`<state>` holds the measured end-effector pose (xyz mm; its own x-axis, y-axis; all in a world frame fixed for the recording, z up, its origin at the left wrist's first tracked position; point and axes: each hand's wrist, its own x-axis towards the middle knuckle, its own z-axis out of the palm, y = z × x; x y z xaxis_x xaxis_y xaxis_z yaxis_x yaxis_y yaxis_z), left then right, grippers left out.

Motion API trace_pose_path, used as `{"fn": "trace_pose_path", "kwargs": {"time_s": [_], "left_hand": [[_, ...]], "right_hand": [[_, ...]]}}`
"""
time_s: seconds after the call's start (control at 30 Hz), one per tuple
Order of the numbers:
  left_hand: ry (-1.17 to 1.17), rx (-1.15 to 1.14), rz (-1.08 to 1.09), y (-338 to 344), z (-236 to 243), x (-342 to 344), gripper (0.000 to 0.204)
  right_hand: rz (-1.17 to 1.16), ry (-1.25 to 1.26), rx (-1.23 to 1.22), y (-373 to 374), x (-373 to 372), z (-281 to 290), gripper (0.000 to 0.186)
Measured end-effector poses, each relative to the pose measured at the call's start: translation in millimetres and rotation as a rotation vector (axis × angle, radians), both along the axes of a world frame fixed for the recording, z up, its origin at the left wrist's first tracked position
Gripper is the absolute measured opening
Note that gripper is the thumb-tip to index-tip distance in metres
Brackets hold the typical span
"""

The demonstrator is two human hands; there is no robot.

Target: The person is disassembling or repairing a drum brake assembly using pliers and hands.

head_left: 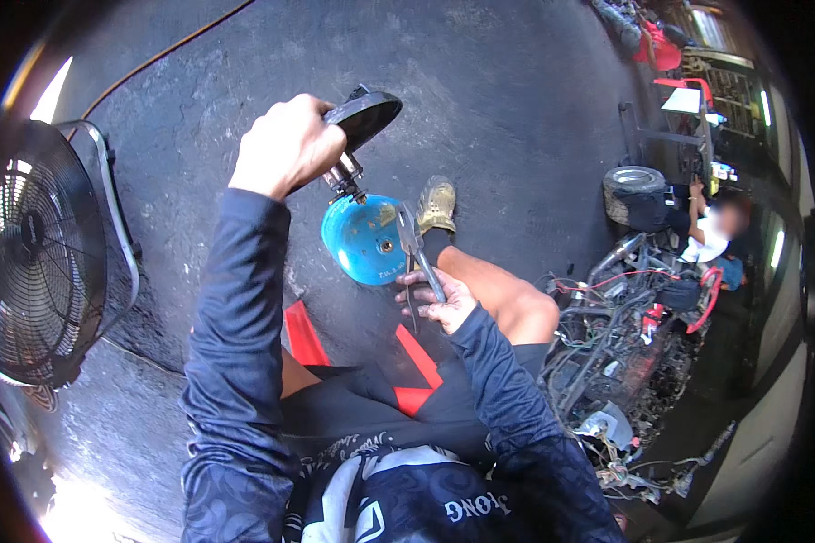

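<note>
My left hand [292, 145], fingers closed, grips a black dome-shaped part [365, 120] with a metal fitting [344, 176] hanging below it. What the curled fingers press on underneath is hidden. Just under the fitting stands a rounded blue metal tank [358, 237] with a small brass-coloured hole on its face. In my right hand [439, 303] is a pair of pliers [408, 232], its jaws pointing up beside the tank's right side. The handles are spread apart between the thumb and fingers.
A large black fan [41, 244] stands at the left. Engine parts and tangled wiring [616, 362] lie to the right of my knee. Beyond them a person [700, 237] sits near a wheel [636, 195]. A brown cable [167, 50] crosses the dark floor.
</note>
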<state>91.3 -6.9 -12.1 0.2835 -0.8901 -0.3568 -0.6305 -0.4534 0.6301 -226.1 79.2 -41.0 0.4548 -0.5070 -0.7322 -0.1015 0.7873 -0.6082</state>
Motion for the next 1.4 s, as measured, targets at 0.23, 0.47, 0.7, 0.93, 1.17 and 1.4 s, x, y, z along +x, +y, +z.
{"fn": "trace_pose_path", "kwargs": {"time_s": [0.23,0.47,0.7,0.93,1.17,1.4], "left_hand": [[-0.019,-0.051,-0.096,9,4,-8,0.039],[0.008,-0.163,-0.172,14,10,-8,0.038],[0.174,-0.396,-0.2,15,1,5,0.034],[0.221,-0.467,-0.275,15,1,1,0.03],[0.145,-0.54,-0.235,15,-3,-7,0.032],[0.11,-0.49,-0.222,14,3,-13,0.032]], "right_hand": [[0.305,0.208,-0.273,-11,6,20,0.047],[0.314,-0.003,-0.115,-28,7,28,0.047],[0.384,0.049,-0.132,-39,8,48,0.049],[0.46,0.091,-0.157,-39,5,56,0.044],[0.438,0.067,-0.212,-30,3,56,0.043],[0.623,0.378,-0.755,-22,11,56,0.045]]}}
